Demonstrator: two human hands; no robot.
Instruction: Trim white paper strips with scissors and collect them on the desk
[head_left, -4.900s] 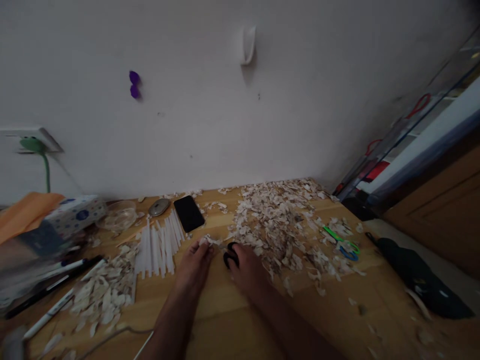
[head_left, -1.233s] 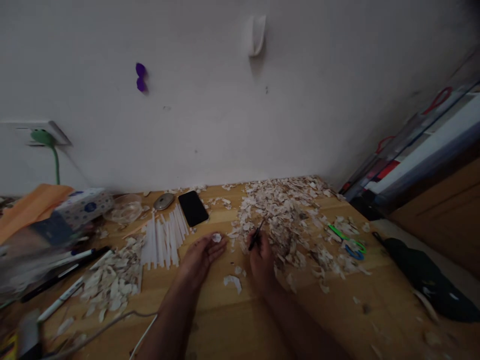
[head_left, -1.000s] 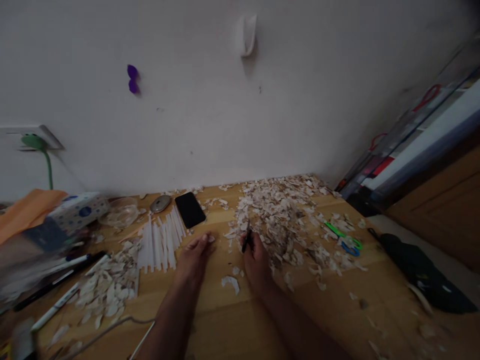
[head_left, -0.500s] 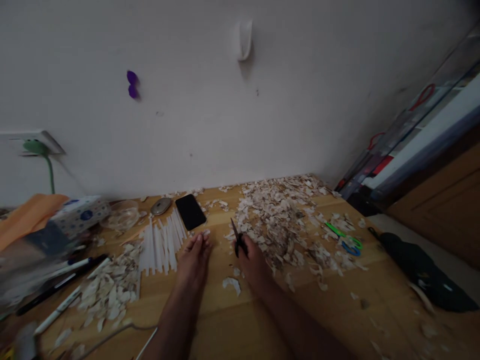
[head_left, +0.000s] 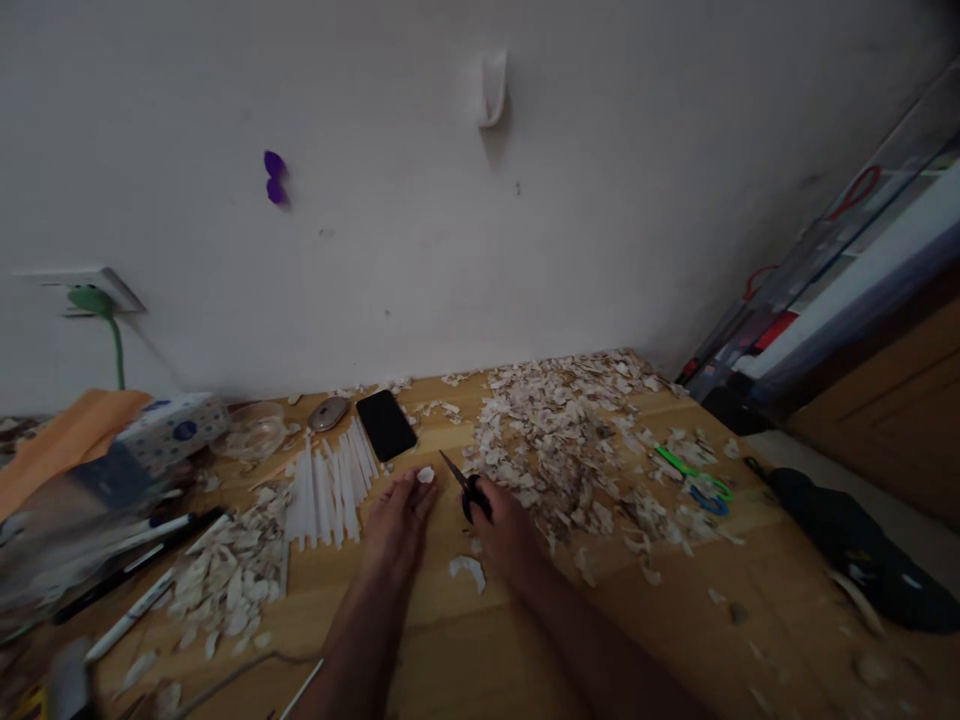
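My right hand [head_left: 504,522] grips black scissors [head_left: 463,482] by the handles, blades pointing up and to the left toward my other hand. My left hand [head_left: 400,517] lies on the wooden table [head_left: 465,640] with a small white scrap [head_left: 425,474] at its fingertips. A larger white scrap [head_left: 468,570] rests on the table between my two wrists. A big heap of pale cut scraps [head_left: 559,445] spreads just right of my right hand.
White sticks [head_left: 330,480] lie fanned out left of my left hand, with a black phone [head_left: 386,424] behind them. A second scrap heap [head_left: 221,580], pens [head_left: 131,615] and a tissue box [head_left: 172,430] sit left. Green-and-blue scissors [head_left: 694,480] lie right; a black bag [head_left: 855,555] sits beyond the table edge.
The scissors' blades have swung from upright to pointing left at my left hand. My left hand has turned palm down on the table. A white scrap has dropped between my wrists.
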